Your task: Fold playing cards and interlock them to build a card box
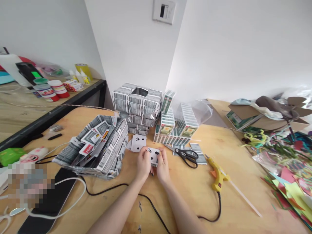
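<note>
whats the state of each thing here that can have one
held card, face up, between the left hand and right hand
loose cards, top one face up, showing spades
scissors, lying flat, partly over patterned cards
glue gun, on its side, glue stick in its rear; heat cannot be told
card-covered basket, open-topped, filled with cards
boxed decks, stacked
cardboard box, open, filled

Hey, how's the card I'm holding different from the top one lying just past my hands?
The held card is between your left hand and right hand; the loose card lies on the table. The held card's corner reads 5, the loose card's 4. Both show white faces with black pips.
</note>
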The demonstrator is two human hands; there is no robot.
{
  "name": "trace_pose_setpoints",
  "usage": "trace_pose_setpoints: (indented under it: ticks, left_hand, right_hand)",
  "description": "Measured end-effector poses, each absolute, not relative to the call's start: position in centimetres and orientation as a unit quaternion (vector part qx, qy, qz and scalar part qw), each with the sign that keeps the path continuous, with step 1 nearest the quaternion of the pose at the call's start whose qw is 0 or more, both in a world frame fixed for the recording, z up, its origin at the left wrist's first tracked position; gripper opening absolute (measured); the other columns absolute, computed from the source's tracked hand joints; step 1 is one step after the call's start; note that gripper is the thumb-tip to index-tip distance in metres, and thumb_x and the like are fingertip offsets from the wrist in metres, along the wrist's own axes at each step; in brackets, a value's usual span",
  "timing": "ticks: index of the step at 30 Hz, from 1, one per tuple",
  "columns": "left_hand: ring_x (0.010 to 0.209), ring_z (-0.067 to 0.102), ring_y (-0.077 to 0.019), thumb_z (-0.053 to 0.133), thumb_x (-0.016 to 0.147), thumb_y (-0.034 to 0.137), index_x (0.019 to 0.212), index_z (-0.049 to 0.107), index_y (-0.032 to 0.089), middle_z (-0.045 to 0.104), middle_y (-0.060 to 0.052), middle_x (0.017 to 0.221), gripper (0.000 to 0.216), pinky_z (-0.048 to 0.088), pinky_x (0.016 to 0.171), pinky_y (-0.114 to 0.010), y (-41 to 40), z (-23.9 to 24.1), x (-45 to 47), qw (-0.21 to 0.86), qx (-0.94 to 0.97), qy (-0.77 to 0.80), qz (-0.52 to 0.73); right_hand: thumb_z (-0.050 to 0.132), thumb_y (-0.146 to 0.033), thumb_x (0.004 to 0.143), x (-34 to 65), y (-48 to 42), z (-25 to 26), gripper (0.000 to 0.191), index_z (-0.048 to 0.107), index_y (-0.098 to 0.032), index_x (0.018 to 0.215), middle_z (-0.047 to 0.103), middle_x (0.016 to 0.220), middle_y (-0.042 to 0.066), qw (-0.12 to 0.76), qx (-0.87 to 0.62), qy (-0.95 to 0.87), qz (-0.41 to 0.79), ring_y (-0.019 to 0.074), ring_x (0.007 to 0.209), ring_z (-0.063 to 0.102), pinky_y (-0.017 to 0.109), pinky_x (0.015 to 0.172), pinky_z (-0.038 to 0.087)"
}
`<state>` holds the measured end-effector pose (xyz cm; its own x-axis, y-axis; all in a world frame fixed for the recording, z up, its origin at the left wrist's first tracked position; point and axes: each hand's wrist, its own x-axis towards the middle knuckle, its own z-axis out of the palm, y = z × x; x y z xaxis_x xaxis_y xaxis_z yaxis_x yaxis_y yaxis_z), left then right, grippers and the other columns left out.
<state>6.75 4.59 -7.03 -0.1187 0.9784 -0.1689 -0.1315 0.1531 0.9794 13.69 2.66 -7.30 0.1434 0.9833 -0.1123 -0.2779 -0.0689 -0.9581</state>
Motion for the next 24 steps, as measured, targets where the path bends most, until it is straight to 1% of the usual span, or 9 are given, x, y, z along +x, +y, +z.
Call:
trace_pose_setpoints:
  ticks: [5,10,15,18,21,24]
  left_hand:
    - [0.027,0.039,-0.0077,0.036,0.074,0.025,0.083,0.047,0.020,0.046,0.007,0.049,0.015,0.027,0.024,-0.018,4.50,-6.67,6.86,0.542,0.377,0.542,0.520]
    - [0.023,0.034,-0.0074,0.037,0.071,0.025,0.079,0.045,0.020,0.041,0.009,0.044,0.012,0.025,0.023,-0.019,4.61,-6.61,7.23,0.565,0.349,0.539,0.519]
    - [0.020,0.032,-0.0077,0.038,0.070,0.025,0.076,0.044,0.021,0.039,0.010,0.041,0.009,0.023,0.020,-0.019,4.69,-6.55,7.33,0.587,0.321,0.524,0.527]
    - [0.018,0.031,-0.0084,0.039,0.072,0.026,0.075,0.045,0.021,0.037,0.010,0.038,0.009,0.022,0.019,-0.019,4.49,-6.31,7.29,0.591,0.321,0.515,0.532]
    - [0.018,0.032,-0.0085,0.042,0.074,0.032,0.075,0.046,0.020,0.039,0.010,0.039,0.012,0.023,0.019,-0.020,4.32,-6.14,7.35,0.595,0.331,0.506,0.529]
    - [0.020,0.034,-0.0076,0.050,0.073,0.039,0.069,0.044,0.020,0.040,0.010,0.041,0.021,0.023,0.019,-0.018,4.37,-6.23,7.51,0.587,0.332,0.520,0.525]
  right_hand:
    - [0.037,-0.034,0.077,13.88,2.81,-7.29,0.015,0.037,-0.025,0.089,0.041,0.043,-0.011,0.576,-0.485,-0.355,0.553,0.0081,0.024,0.037,0.018,0.024,0.028]
    - [0.038,-0.031,0.076,14.11,2.90,-7.00,0.013,0.038,-0.025,0.087,0.042,0.044,-0.011,0.579,-0.495,-0.338,0.552,0.0080,0.025,0.036,0.018,0.024,0.027]
    - [0.041,-0.028,0.074,14.09,2.89,-6.59,0.008,0.040,-0.024,0.080,0.045,0.047,-0.009,0.597,-0.501,-0.333,0.530,0.0078,0.031,0.041,0.017,0.027,0.030]
    - [0.041,-0.029,0.075,13.97,2.75,-6.67,0.008,0.039,-0.023,0.079,0.045,0.047,-0.010,0.601,-0.490,-0.329,0.539,0.0069,0.027,0.039,0.017,0.025,0.028]
    - [0.042,-0.031,0.076,13.88,2.59,-6.94,0.009,0.038,-0.023,0.078,0.043,0.044,-0.012,0.611,-0.480,-0.324,0.540,0.0062,0.023,0.035,0.017,0.022,0.027]
    - [0.044,-0.031,0.077,13.91,2.49,-7.21,0.010,0.038,-0.023,0.077,0.042,0.042,-0.012,0.618,-0.465,-0.322,0.546,0.0060,0.021,0.034,0.016,0.021,0.027]
